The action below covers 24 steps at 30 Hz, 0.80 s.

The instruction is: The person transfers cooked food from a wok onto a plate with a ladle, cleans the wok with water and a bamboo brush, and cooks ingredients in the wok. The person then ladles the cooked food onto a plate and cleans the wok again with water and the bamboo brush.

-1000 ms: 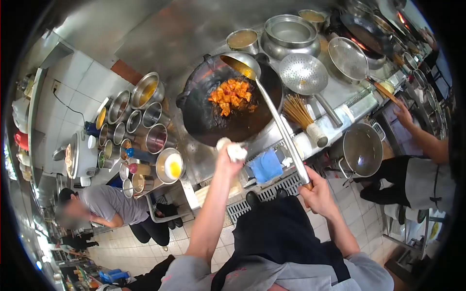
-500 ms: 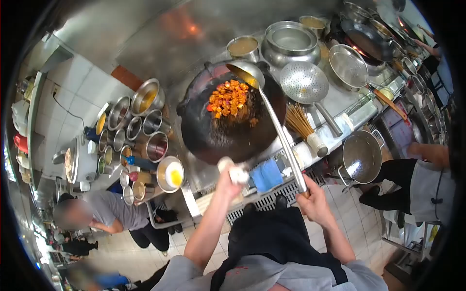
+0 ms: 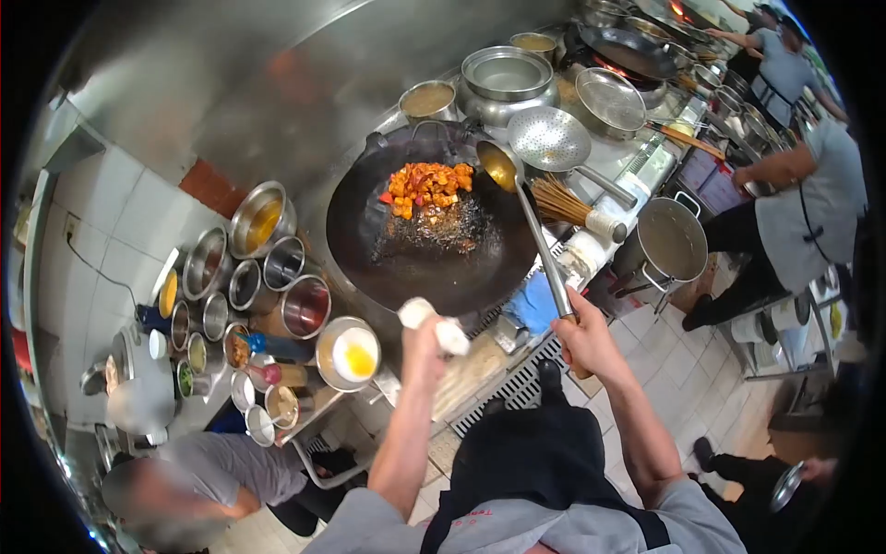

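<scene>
A large dark wok [image 3: 415, 277] holds a heap of glossy orange-red food pieces [image 3: 429, 187], with dark oily residue just below them. My left hand [image 3: 423, 346] is closed on a white cloth [image 3: 449, 336] at the wok's near rim. The long handle of a metal ladle [image 3: 546, 245] is gripped in my right hand [image 3: 589, 337]. Its bowl, coated with yellowish liquid, hangs over the wok's right edge, apart from the food. A bamboo brush [image 3: 563, 201] lies to the right of the wok, below a perforated strainer [image 3: 548, 138].
Metal bowls of ingredients [image 3: 305, 307] crowd the left counter, near a bowl with yellow and white contents [image 3: 351, 355]. A person [image 3: 231, 471] bends at lower left. Another person [image 3: 812, 203] stands at right beyond a deep pot [image 3: 672, 238]. A blue cloth [image 3: 532, 303] lies by the wok.
The ladle's bowl has shifted right, away from the food. The food pieces look more tightly heaped and glossier. The whole view has turned, and the person at right shows more fully.
</scene>
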Available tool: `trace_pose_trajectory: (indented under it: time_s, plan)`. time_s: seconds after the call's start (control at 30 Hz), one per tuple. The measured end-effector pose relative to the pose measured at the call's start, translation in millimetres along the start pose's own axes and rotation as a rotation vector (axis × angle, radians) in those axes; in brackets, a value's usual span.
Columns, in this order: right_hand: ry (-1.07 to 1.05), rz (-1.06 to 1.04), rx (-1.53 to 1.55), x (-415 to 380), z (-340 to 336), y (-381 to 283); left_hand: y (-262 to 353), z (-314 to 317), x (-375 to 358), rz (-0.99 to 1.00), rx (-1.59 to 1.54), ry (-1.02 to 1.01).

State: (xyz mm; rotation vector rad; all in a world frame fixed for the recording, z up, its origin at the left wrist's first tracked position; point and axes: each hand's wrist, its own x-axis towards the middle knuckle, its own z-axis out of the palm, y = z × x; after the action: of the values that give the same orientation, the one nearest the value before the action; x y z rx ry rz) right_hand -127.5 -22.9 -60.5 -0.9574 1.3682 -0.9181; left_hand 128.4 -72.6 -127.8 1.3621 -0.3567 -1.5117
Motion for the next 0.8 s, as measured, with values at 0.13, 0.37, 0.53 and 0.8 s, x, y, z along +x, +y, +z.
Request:
trace_pose_trajectory:
  time_s: [0.13, 0.37, 0.53, 0.8]
  plan:
    - [-0.071, 0.132, 0.398, -22, 56, -6, -30, -21, -12, 0.384, 0.037, -0.055]
    - [-0.547, 0.436, 1.326, -33, 68, 30, 35, -68, -2, -0.15, 0.003, -0.276]
    - [-0.527, 0.359, 1.502, -135, 72, 77, 13, -106, -85, -0.224, 0.029, -0.23]
    - [-0.208, 0.098, 1.357, -359, 89, 152, -35, -135, -182, -0.359, 0.223, -0.423]
